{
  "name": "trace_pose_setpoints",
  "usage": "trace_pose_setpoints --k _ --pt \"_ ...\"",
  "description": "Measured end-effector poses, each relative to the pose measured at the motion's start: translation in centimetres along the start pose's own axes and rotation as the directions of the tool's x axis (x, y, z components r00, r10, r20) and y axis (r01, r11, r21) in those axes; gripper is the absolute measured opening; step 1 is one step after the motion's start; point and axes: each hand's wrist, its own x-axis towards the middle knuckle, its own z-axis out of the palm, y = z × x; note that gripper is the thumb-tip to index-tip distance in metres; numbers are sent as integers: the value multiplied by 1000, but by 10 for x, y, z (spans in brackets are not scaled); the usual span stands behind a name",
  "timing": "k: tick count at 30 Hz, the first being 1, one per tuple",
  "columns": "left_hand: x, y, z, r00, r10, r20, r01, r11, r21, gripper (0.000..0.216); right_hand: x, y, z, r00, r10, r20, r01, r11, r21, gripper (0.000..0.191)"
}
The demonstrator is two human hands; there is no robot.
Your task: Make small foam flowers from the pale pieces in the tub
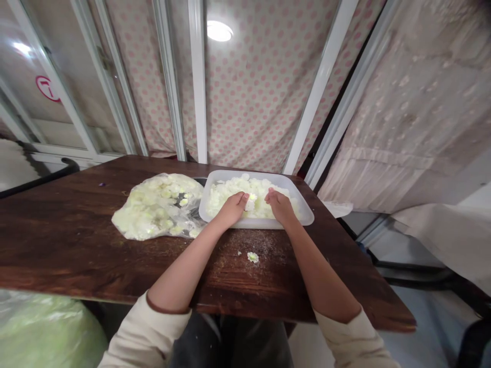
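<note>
On the dark bench [76, 245], tray [303, 212] heaped with flowers [226, 194], bag [153, 204] at left well stocked, left hand [232, 207] and right hand [280, 204] curled narrow on one flower [251, 203].

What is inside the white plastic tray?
The tray holds a heap of small pale pieces, with the left hand and right hand on it. Its floor and the pieces under the hands are covered.

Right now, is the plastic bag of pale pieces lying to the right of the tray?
No, the plastic bag lies on the table to the left of the tray.
</note>
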Motion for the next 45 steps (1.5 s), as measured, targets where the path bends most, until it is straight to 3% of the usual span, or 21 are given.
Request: trace_pose_setpoints --k 2,4,7,10,17,23,29,33,36,41,45 --pt "1 -1 0 1000 18 5 -18 1000 14 33 -2 -2 0 991 -136 -9 136 991 15 46" --pt "1 -2 0 999 32 31 -32 999 23 33 -3 -5 -1 965 -257 59 256 966 16 39" --pt "0 -1 0 993 44 107 -47 999 25 30 -1 -7 -1 927 -330 177 323 944 69 30" --pt "-1 0 -1 992 42 116 -45 999 21 29 2 -6 -1 907 -366 210 351 931 106 23" --pt "2 -4 1 990 -129 -51 127 991 -34 36 0 -7 -1 954 -277 116 280 960 -9 20" --pt "-2 2 2 998 20 59 -17 999 -46 31 -4 -13 -1 925 -323 199 361 910 -204 19" --pt "-1 4 -1 995 70 68 -63 992 -106 29 -4 -11 -1 903 -381 199 389 921 -5 21" --pt "1 4 -4 991 104 81 -94 989 -110 27 -4 -13 -4 912 -363 191 309 915 260 24" --pt "1 5 -4 990 89 112 -76 990 -119 27 -4 -13 -8 892 -372 255 257 884 392 26" --pt "-2 7 -2 985 66 158 -48 993 -112 27 -5 -13 -12 860 -329 390 133 882 451 30" --pt "-6 10 -1 972 139 190 -105 979 -177 30 -6 -15 -9 894 -300 333 123 879 461 33"
